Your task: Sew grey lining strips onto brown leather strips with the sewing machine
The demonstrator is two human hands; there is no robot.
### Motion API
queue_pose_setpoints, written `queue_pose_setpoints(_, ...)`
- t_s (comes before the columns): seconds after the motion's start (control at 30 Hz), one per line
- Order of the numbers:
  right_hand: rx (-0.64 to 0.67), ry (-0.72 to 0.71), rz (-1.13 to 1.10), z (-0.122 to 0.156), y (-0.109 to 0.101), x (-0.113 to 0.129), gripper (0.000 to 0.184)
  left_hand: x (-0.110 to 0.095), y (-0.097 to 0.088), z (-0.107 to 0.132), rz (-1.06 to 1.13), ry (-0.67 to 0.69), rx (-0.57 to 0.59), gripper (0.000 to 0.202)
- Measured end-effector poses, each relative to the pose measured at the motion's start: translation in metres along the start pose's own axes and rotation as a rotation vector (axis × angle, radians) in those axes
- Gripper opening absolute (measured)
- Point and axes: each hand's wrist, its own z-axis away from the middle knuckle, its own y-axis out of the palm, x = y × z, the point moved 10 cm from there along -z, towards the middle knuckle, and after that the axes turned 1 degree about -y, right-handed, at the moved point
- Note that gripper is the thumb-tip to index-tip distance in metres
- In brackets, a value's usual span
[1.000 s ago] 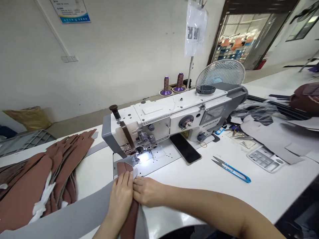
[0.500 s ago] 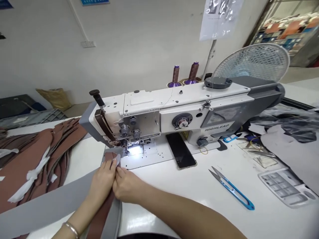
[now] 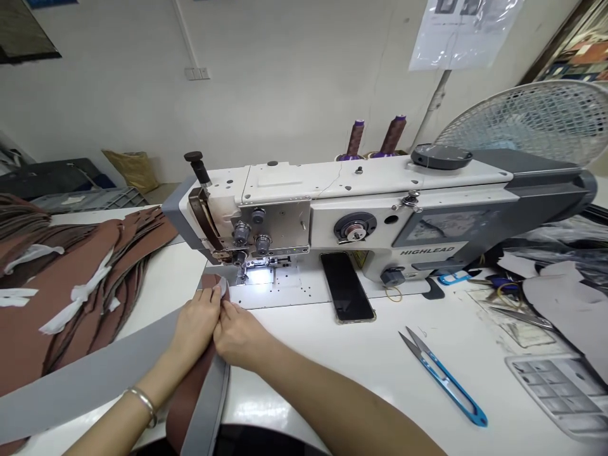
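My left hand (image 3: 197, 318) and my right hand (image 3: 237, 334) meet at the end of a reddish-brown fabric piece (image 3: 192, 386), just in front of the sewing machine's needle area. Both hands have their fingers closed on its edge, where a grey strip (image 3: 205, 411) lies against it. The strip also runs off to the left beneath my left forearm. The white sewing machine (image 3: 285, 183) stands behind the hands, with its lamp lighting the needle plate (image 3: 280, 288). My fingers cover part of the gripped edges.
Stacked brown pieces (image 3: 90, 272) with white ties lie left. A phone (image 3: 346, 288) rests by the machine bed, with blue thread snips (image 3: 444, 377) to its right. Farther right are a grey compartment tray (image 3: 553, 389) and metal scissors (image 3: 522, 316). Behind stands a fan (image 3: 532, 120).
The camera view has shifted, so the machine and table items appear farther right. Both hands stay pinched on the fabric edge, almost in the same place before the needle.
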Motion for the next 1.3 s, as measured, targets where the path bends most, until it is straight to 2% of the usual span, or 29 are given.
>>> queue_pose_setpoints(0.2, -0.011, 0.022, -0.01, 0.002, -0.001, -0.001, 0.027, -0.001, 0.001, 0.0, 0.009, 0.009, -0.025, 0.046)
queue_pose_setpoints(0.4, -0.03, 0.012, 0.008, 0.003, -0.003, 0.0, 0.027, -0.002, 0.0, -0.002, 0.008, 0.043, -0.039, 0.043)
queue_pose_setpoints(0.6, -0.054, -0.001, 0.069, 0.004, -0.007, 0.001, 0.022, -0.001, -0.006, -0.004, 0.063, 0.1, -0.088, 0.041)
queue_pose_setpoints(0.9, -0.064, -0.004, 0.15, -0.001, -0.018, 0.004, 0.027, 0.004, -0.006, -0.006, 0.149, 0.221, -0.216, 0.039)
queue_pose_setpoints(1.07, -0.032, 0.039, 0.09, -0.002, -0.016, 0.001, 0.027, 0.004, -0.009, -0.007, 0.237, 0.239, -0.218, 0.035)
queue_pose_setpoints(1.3, -0.079, 0.082, -0.004, 0.002, -0.018, -0.004, 0.026, 0.001, -0.015, -0.009, 0.333, 0.244, -0.214, 0.031)
